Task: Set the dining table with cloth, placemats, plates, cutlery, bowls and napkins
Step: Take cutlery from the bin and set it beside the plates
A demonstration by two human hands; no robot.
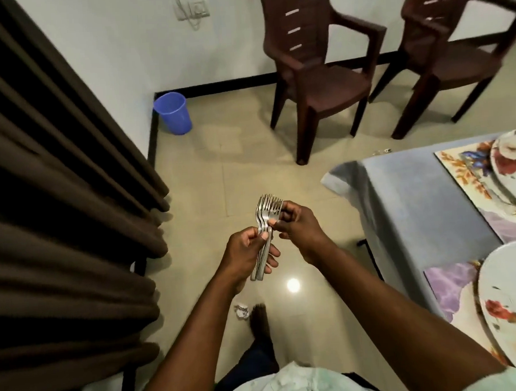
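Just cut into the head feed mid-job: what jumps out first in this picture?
At the centre, a bundle of steel forks held over the floor: the left hand grips the handles while the right hand pinches one near the tines. At the right edge, the table under a blue cloth already carries floral placemats and plates. Two brown plastic chairs stand against the far wall.

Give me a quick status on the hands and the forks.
Left hand grips the fork bundle. Right hand pinches one fork's head. Plates already on placemats. Nothing in the way.
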